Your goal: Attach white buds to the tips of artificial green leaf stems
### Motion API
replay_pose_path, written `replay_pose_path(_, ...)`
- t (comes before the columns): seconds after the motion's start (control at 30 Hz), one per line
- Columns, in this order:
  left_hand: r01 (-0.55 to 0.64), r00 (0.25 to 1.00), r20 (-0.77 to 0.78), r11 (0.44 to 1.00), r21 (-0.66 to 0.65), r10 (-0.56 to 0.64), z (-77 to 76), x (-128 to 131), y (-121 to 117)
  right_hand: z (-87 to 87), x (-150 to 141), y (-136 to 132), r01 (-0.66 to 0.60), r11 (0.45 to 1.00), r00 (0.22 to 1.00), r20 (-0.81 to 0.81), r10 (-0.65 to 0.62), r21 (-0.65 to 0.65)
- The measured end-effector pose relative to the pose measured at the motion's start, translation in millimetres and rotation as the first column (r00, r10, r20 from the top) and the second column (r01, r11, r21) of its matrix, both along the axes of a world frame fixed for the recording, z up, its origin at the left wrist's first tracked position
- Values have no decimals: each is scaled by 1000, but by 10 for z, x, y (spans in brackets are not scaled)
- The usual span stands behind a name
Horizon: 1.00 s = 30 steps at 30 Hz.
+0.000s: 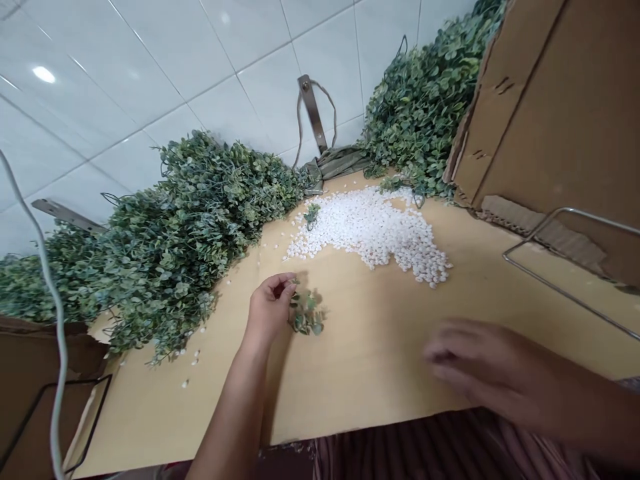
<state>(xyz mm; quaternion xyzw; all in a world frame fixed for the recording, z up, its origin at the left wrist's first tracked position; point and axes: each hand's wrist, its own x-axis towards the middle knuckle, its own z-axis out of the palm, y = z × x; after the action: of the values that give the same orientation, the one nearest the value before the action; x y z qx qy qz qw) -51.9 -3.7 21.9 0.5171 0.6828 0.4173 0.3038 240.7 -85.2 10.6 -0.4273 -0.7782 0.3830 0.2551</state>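
Observation:
My left hand is closed in a pinch on the top of a small artificial leaf sprig, whose green leaves hang down just over the board. Over the front right of the board is my right hand, smeared by motion; its fingers look curled, but whether anything is in them does not show. Beyond both hands spreads a heap of small white pieces, too small to name. A loose green sprig lies at the heap's left side.
A large pile of artificial greenery lines the left; another pile stands at the back right. Cardboard walls the right, near a bent metal wire. A white cable hangs at the left. Behind is a tiled wall.

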Motion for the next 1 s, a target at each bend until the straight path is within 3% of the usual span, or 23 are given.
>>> replay_pose_path(0.03, 8, 995, 101, 999, 35, -11, 39, 63, -3, 46, -126, 114, -40, 999, 999, -25, 39, -35)
replay_pose_path(0.13, 34, 950, 303, 990, 137, -74, 134, 267, 10, 103, -536, 423, -11, 988, 996, -84, -2, -153)
replay_pose_path(0.23, 63, 896, 424, 982, 180, -135, 131, 462, 52, 75, -789, 589, 56, 994, 991, -120, -67, -98)
replay_pose_path(0.33, 92, 842, 513, 982, 162, -164, 34, 632, 83, 37, -818, 678, 157, 987, 967, -198, -162, -37)
replay_pose_path(0.5, 129, 799, 582, 988, 84, -154, -122, 783, 76, -15, -709, 845, 231, 958, 925, -267, -271, -172)
replay_pose_path(0.7, 122, 836, 535, 992, 41, -124, -177, 711, 90, -101, -687, 996, 199, 939, 838, -448, -312, -281)
replay_pose_path(0.87, 105, 942, 313, 992, 70, -121, -237, 615, 109, -138, -715, 974, 107, 917, 810, -501, -305, -384)
replay_pose_path(1.0, 144, 979, 138, 988, 58, -150, -274, 545, 193, -160, -732, 910, 73, 950, 852, -476, -217, -304)
